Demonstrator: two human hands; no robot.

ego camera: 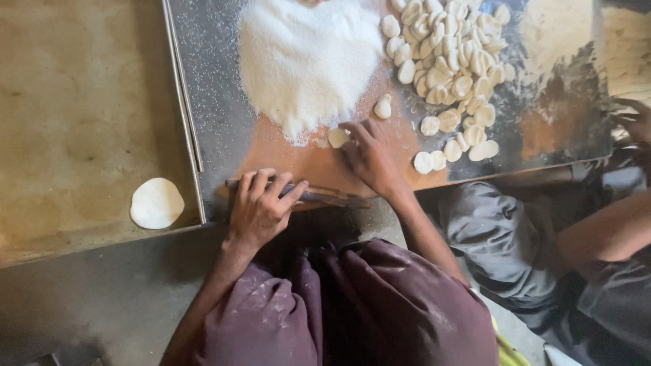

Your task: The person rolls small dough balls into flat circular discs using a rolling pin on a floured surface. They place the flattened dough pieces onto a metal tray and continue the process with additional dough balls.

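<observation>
My left hand [261, 207] rests palm down on a thin dark rolling pin [325, 198] lying along the near edge of the floured metal work surface [210, 88]. My right hand [369, 156] reaches forward, and its fingertips touch a small dough piece [337, 137] at the foot of a white flour heap [305, 61]. A single dough piece [384, 107] lies just beyond my right hand.
A pile of several small dough pieces [451, 61] lies at the right of the flour. One flat rolled dough disc [156, 202] sits on the brownish slab [74, 115] at the left. Another person's arm [610, 234] and hand [634, 122] are at the right.
</observation>
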